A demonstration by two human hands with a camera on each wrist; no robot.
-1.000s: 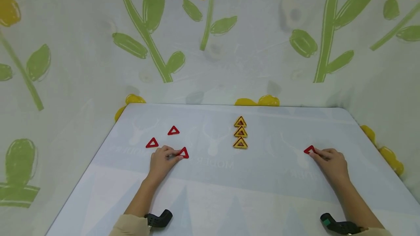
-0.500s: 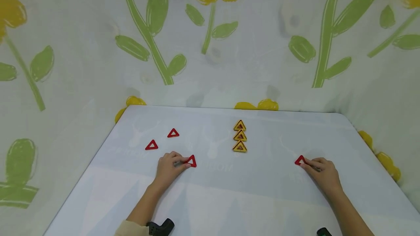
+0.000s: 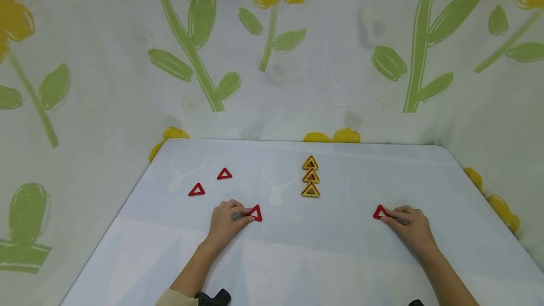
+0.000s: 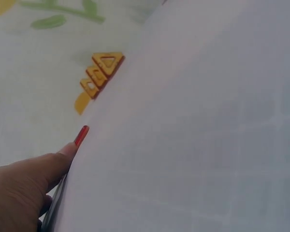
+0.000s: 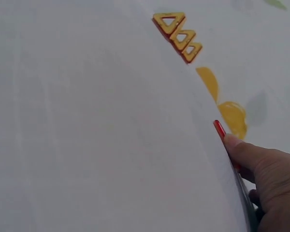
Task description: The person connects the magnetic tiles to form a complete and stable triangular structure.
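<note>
In the head view my left hand (image 3: 227, 225) pinches a small red triangle frame (image 3: 259, 213) at its left corner, between thumb and fingers. Across the table my right hand (image 3: 411, 230) pinches a second red triangle frame (image 3: 376, 212). Both frames are low over the tabletop; whether they touch it cannot be told. Between the hands and farther back lies a column of yellow triangles (image 3: 310, 195). In the right wrist view red shows under these yellow triangles (image 5: 182, 38). Each wrist view shows a thumb beside its red piece, with the other fingers mostly hidden.
Two loose red triangle frames, one nearer (image 3: 197, 194) and one farther (image 3: 224, 178), lie left of the column. The pale table (image 3: 340, 268) ends at a back edge against a flower-printed cloth (image 3: 323, 89). Dark bands (image 3: 214, 298) sit at the wrists.
Both hands have moved inward and a little nearer the body, each carrying its red triangle frame. The gap between them has narrowed. The yellow column and loose red frames stay put.
</note>
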